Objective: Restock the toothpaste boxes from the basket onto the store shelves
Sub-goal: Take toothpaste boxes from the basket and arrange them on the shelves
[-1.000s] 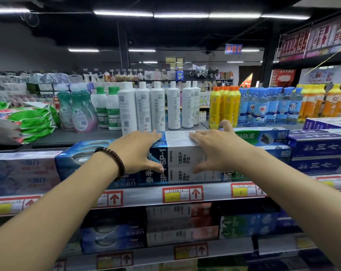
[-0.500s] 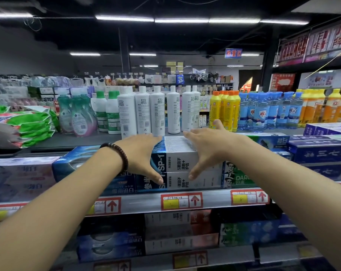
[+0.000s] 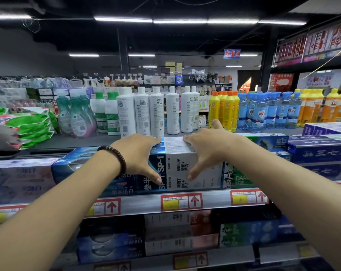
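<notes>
Two white-and-blue SP-1 toothpaste boxes (image 3: 177,165) lie stacked on the shelf (image 3: 142,203), fronts facing me. My left hand (image 3: 138,153), with a bead bracelet at the wrist, clasps the stack's left part, fingers over the top box and thumb down the front to the lower box. My right hand (image 3: 206,151) clasps the right part the same way. A strip of the boxes shows between the two hands. The basket is out of view.
Blue toothpaste boxes (image 3: 77,167) sit left of the stack, green Darlie boxes (image 3: 238,177) right of it, dark blue boxes (image 3: 318,153) farther right. White bottles (image 3: 142,112), yellow bottles (image 3: 222,110) and water bottles (image 3: 271,112) stand on the shelf top behind. Another shelf of boxes (image 3: 165,241) lies below.
Both hands have slid closer together on the stack, the right hand moving left off the Darlie boxes. The view has tipped down slightly.
</notes>
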Demonstrator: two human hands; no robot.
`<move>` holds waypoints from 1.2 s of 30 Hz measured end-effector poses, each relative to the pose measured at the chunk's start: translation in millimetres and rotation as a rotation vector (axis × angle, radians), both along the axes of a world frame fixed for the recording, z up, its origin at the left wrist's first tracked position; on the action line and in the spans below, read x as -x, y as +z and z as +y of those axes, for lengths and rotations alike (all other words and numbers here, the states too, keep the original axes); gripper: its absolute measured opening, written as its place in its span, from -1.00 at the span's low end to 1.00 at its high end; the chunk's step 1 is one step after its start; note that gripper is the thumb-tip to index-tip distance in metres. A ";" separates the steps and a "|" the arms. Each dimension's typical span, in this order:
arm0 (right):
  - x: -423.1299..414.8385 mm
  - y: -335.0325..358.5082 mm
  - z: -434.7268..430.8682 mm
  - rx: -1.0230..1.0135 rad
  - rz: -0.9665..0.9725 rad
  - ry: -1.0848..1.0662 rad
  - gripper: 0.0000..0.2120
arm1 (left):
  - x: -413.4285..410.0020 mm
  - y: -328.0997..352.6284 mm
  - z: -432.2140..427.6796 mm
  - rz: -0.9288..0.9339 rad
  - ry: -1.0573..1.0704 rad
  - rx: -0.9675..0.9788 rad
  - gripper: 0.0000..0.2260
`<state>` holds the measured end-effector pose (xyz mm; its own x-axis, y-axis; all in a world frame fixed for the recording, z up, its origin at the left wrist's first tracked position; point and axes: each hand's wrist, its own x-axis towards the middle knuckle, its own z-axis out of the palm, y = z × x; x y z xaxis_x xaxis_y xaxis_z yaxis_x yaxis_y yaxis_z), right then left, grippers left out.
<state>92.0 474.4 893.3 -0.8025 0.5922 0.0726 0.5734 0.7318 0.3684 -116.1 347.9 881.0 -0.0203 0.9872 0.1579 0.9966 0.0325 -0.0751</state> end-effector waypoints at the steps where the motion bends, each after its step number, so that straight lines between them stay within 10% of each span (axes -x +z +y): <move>1: 0.0 -0.4 -0.9 -0.006 -0.001 0.002 0.21 | 0.3 -0.8 0.0 -0.007 -0.005 -0.006 0.24; 14: -22.1 -9.7 -22.8 -0.157 0.136 0.099 0.17 | -6.3 -2.9 -5.8 -0.063 -0.044 -0.069 0.00; 36: -134.3 -50.9 -11.5 -0.181 0.736 0.267 -0.43 | -101.0 -16.8 3.1 -0.047 -0.113 -0.293 -0.13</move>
